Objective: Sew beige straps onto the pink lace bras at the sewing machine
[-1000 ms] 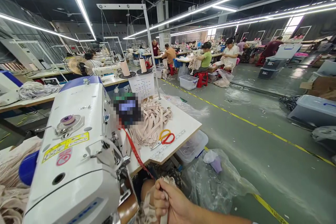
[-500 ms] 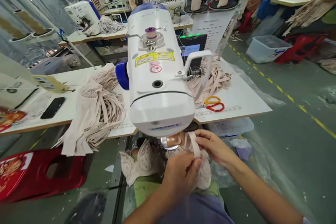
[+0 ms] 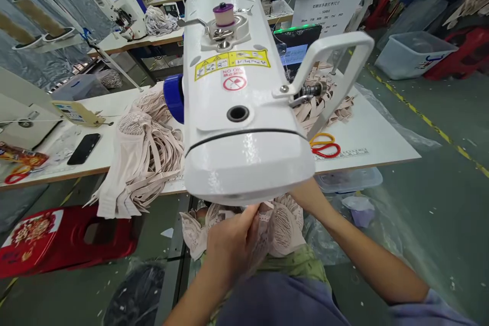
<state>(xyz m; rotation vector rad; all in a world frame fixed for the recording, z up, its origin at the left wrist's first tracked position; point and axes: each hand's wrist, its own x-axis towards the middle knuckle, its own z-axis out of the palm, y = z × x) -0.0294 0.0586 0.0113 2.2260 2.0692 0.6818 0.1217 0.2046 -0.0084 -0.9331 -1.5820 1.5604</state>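
Note:
A beige lace bra (image 3: pixel 284 229) lies in folds over my lap, below the head of a white sewing machine (image 3: pixel 244 163). My left hand (image 3: pixel 231 239) is closed on its lace edge, thumb on top, just under the front of the machine head. My right hand (image 3: pixel 305 194) reaches in beneath the machine head from the right. Only its back and wrist show, so its fingers and whatever they touch are hidden. The needle area is also out of sight behind the machine head. Another lace cup (image 3: pixel 191 234) spreads out to the left of my left hand.
Left of the machine, a heap of beige bras (image 3: pixel 141 153) hangs over the table edge, near a black phone (image 3: pixel 84 148). On the right are scissors (image 3: pixel 324 147) and beige straps (image 3: pixel 340 112). A red plastic stool (image 3: pixel 110 239) stands on the floor at left.
My right hand has moved from the strap in the open to under the machine head. My left hand has shifted slightly left and now grips the lace. The view has moved closer to the machine.

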